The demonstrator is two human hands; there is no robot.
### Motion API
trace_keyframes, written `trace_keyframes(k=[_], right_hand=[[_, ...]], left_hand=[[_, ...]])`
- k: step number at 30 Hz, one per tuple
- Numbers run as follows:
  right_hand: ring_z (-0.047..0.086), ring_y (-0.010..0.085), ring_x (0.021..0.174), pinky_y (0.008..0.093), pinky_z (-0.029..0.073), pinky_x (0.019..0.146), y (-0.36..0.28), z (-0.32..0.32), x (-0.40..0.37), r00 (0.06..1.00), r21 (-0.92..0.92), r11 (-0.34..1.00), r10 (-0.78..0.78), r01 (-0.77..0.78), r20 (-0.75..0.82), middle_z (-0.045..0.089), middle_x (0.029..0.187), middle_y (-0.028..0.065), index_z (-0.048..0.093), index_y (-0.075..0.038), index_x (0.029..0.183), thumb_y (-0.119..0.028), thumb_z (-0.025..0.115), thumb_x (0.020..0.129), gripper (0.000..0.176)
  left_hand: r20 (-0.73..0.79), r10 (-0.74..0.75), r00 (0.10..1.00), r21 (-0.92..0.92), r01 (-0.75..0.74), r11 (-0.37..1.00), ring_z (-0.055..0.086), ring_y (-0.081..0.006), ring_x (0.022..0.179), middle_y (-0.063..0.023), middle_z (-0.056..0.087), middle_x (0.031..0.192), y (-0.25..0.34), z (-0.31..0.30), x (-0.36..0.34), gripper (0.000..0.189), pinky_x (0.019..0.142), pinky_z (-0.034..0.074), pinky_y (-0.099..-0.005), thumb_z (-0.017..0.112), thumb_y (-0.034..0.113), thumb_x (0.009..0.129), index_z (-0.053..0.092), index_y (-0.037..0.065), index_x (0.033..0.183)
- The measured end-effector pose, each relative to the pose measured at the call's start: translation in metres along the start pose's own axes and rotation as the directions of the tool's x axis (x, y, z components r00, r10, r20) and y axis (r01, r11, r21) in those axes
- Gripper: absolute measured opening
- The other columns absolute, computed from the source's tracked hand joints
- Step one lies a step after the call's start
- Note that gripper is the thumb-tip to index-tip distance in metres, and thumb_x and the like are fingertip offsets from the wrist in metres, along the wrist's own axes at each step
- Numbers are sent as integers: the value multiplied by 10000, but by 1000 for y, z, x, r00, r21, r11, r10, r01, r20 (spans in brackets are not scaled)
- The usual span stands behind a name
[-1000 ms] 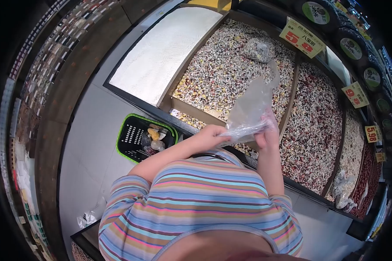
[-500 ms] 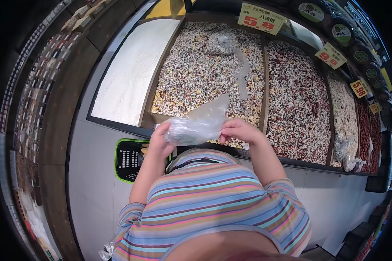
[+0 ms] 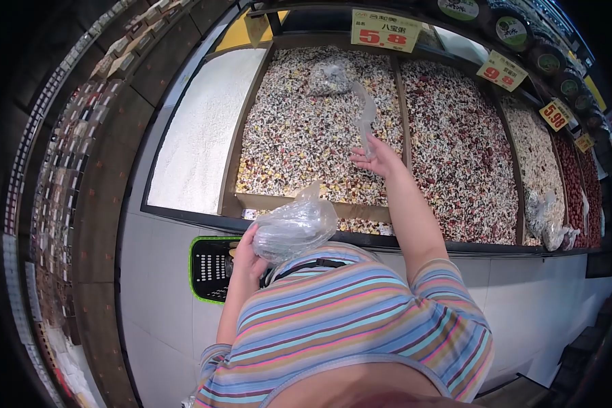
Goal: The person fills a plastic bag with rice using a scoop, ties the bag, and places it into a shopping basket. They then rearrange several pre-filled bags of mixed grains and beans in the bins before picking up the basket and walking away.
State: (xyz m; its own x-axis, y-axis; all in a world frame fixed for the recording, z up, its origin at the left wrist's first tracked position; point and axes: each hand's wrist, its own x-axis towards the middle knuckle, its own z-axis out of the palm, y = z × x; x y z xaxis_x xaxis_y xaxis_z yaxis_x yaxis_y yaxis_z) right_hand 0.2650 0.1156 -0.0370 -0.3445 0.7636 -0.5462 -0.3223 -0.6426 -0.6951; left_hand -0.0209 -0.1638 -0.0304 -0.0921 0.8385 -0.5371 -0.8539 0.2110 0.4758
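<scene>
Closest to me, below my striped shirt [image 3: 347, 319], my left grip [image 3: 249, 257] is clenched around a clear plastic bag [image 3: 296, 224]. I hold the crumpled, puffed bag in front of my chest, just over the near edge of the bin counter. Under that grip, a green-and-black basket [image 3: 209, 268] sits on the floor against the counter's front.

Further out, my right grip [image 3: 379, 160] is stretched over the mixed-grain bin [image 3: 299, 143]. Its fingers are spread and released, right at the lower end of a clear scoop [image 3: 365, 115] that lies on the grains; I cannot tell whether they touch it. Beyond the scoop, a filled bag [image 3: 330, 75] rests on the mix. A bin of white rice [image 3: 204, 129] lies to the left and a bin of reddish beans [image 3: 459, 153] to the right. A yellow price sign [image 3: 386, 30] stands at the back.
</scene>
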Motion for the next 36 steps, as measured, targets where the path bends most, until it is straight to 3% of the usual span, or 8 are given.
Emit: trace_keyframes(k=[4,8,9,13,17,21,28,36], right_hand=[[581,166,685,336,509,564,-7,3,24,996,-95,991,-92,91,-9,586,871,80,539,-57,1039,-292,558,884,282],[525,99,475,259,455,421,-9,-5,-1,909,-601,756,-400,257,-114,572,716,37,540,-26,1001,-175,584,843,222],[504,95,440,238,429,393,-10,-4,-15,894,-613,742,-431,273,-124,564,680,28,543,-27,1015,-142,595,824,229],[471,82,456,220,403,402,-4,-22,-37,868,-579,732,-490,359,-82,539,693,20,522,-22,1028,-124,585,834,228],[453,102,502,236,378,449,-1,-31,-60,932,-56,933,-348,354,101,511,733,34,485,-26,1107,-128,508,877,253],[451,137,552,264,382,500,7,-33,-87,927,167,951,-295,261,233,483,735,49,486,-41,1068,-119,516,858,226],[489,138,548,264,415,488,36,-31,-111,922,86,973,-230,213,311,495,734,57,471,-76,1030,-87,535,810,230],[514,118,487,225,392,425,65,-4,-127,948,-282,917,-222,283,228,538,683,48,483,-51,1024,-68,609,781,274]], left_hand=[[3,34,999,76,-34,997,558,-276,1060,-133,587,1153,5,22,-9,347,933,427,-424,446,248,935,529,21,1185],[-52,85,995,69,-81,994,548,-273,1078,-129,578,1172,8,21,-19,354,942,421,-421,449,252,932,525,29,1196],[-53,89,995,59,-86,995,551,-271,1074,-126,583,1167,7,15,-18,354,939,423,-421,449,255,932,527,32,1195],[-57,46,997,20,-45,999,566,-262,1052,-113,602,1136,0,3,-11,351,927,433,-419,446,270,935,536,41,1185],[-60,8,998,25,-6,1000,560,-262,1062,-111,599,1143,2,8,-2,352,936,427,-424,424,275,945,529,49,1194],[19,52,998,52,-53,997,506,-265,1142,-107,543,1235,1,23,5,407,983,384,-432,370,326,972,476,56,1258],[55,88,995,36,-90,995,465,-263,1197,-88,489,1308,-1,40,5,486,1003,366,-434,320,411,984,402,81,1332],[-53,125,991,-4,-126,992,502,-257,1163,-117,516,1270,-6,28,-10,459,973,406,-404,422,345,966,428,40,1309]])
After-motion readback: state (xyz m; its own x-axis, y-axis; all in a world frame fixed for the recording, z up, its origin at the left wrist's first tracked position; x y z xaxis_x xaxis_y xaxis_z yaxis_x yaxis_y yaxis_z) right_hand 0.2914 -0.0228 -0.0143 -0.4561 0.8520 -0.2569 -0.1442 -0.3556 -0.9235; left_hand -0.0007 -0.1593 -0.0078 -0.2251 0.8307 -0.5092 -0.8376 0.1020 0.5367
